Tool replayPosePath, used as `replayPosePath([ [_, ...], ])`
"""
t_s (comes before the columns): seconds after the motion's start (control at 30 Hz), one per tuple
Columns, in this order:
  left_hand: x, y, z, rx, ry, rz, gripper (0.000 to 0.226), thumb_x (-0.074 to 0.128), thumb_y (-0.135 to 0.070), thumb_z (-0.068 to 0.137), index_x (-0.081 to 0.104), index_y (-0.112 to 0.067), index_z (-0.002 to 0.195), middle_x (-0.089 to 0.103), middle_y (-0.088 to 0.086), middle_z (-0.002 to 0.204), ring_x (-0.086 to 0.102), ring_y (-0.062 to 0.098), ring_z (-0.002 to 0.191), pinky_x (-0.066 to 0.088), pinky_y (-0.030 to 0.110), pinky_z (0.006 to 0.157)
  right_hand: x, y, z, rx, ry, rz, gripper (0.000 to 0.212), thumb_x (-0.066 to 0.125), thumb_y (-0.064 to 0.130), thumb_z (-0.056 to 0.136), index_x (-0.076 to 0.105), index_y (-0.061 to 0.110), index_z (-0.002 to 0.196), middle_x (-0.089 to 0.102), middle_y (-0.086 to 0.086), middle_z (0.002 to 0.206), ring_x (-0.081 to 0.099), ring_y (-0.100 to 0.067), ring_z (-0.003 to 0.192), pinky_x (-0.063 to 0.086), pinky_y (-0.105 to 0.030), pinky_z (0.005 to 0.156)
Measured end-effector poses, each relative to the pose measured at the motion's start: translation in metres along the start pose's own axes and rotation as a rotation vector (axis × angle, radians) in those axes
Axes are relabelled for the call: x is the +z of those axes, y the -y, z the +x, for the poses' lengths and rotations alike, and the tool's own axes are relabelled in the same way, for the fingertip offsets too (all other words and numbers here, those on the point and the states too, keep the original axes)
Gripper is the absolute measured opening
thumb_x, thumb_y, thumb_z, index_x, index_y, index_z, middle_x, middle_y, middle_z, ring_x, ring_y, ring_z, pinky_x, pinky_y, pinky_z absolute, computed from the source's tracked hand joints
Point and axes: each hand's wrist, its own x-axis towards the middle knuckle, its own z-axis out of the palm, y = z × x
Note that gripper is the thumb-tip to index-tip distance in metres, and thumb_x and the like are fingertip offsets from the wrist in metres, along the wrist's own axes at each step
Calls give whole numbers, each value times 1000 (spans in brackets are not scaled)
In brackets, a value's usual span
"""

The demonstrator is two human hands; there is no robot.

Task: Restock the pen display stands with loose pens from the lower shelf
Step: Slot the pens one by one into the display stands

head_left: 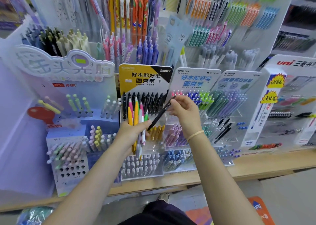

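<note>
Left hand [132, 128] fingers clench mixed coloured plastic pens [136, 122]; right hand [185, 110] pinches slim black pen [161, 113] (sorting step). Next: slot it into far yellow-carded stand's black row [143, 99].

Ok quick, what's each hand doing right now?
Left hand: grips a bundle of colored pens.
Right hand: pinches a black pen.

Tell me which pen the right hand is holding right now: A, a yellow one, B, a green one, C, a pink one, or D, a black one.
D: the right hand pinches a single black pen slanting down toward the left hand, which grips the bundle of coloured pens.
</note>
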Motion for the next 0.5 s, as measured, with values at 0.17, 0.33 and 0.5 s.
replayPosePath([
  [0.17,13,3,7,-4,23,-8,24,80,-23,84,71,-7,100,76,2,79,66,13,58,56,33,59,-14,5,14,-163,-104,-4,12,61,-3,93,63,6,100,68,-3,85,66,-14,78,58,-36,74],
  [0.33,23,9,15,-18,3,-6,28,84,-28,80,74,-9,97,77,5,81,69,21,69,56,42,79,-16,1,31,-269,-110,-222,24,66,1,90,63,25,93,69,4,87,66,-10,84,56,-31,82],
  [0.5,31,4,15,-30,20,-38,27,81,-23,84,72,-3,99,75,2,75,66,13,56,56,31,59,-13,-9,46,-282,-88,-372,13,68,2,90,68,12,98,65,14,85,61,11,78,47,-9,78],
])
